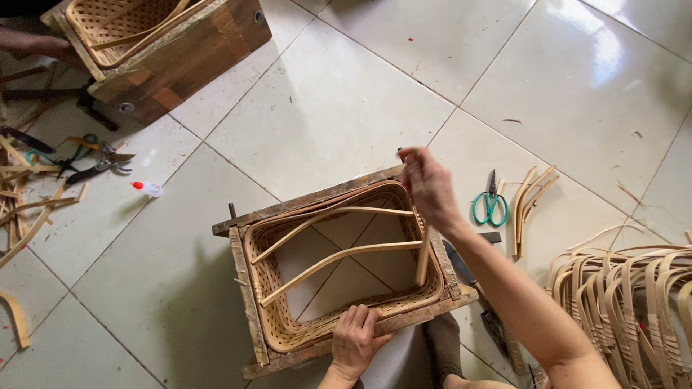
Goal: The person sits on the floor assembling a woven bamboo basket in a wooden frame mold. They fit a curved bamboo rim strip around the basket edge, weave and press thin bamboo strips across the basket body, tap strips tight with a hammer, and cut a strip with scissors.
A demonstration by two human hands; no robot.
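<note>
Looking down at a tiled floor point(346, 94): we see a wooden frame point(245, 281) with a woven basket point(277, 324) seated inside it, sitting mid-floor just ahead of us. Left hand point(355, 338) lies flat, fingers spread, pressing the frame's near edge and the basket rim. Right hand point(429, 186) is up over the frame's far right corner, fingertips pinched together on something too small to make out; an upright strip point(423, 259) stands below it against the basket's right wall. Two bent strips point(339, 256) cross the basket's open bottom, tiles visible through it.

Right of the frame: green-handled scissors point(491, 204) beside a few loose curved strips point(526, 202), and a dark blade point(479, 288) lies close along the frame's right edge. A stack of bent strips point(627, 302) fills the floor's near right corner.

Left: pruners point(97, 164) and scraps at the left edge, a small white bottle point(148, 189) apart from them. A second frame with basket point(155, 43) sits at the far left corner, another person's hand point(36, 45) on it. Open tile far right and between the two frames.
</note>
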